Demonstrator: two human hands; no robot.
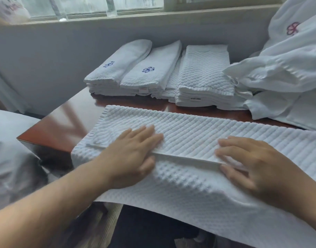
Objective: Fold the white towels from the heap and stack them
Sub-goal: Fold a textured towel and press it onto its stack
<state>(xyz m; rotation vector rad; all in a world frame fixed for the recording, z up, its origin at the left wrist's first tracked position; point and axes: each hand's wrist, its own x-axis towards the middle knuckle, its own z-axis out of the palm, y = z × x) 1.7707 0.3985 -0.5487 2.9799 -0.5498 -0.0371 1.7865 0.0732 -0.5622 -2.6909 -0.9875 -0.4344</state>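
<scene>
Mid lengthwise fold: left hand [128, 154] and right hand [252, 163], fingers flat, gripping nothing, press towel [189, 126] hem onto worktop [60, 129]. Next fold needs squared edges.

Your towel [198, 129] is white with a diamond pattern, the table [60, 129] red-brown, and the white stack [128, 77] bears 2 blue flowers.

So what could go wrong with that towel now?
The towel hangs far over the near edge of the table, so it may slide off if the left hand and right hand lift. The folded edge under the hands looks slanted, so the fold may end up crooked. The heap lies right against the nearest stack and might spill onto it.
</scene>
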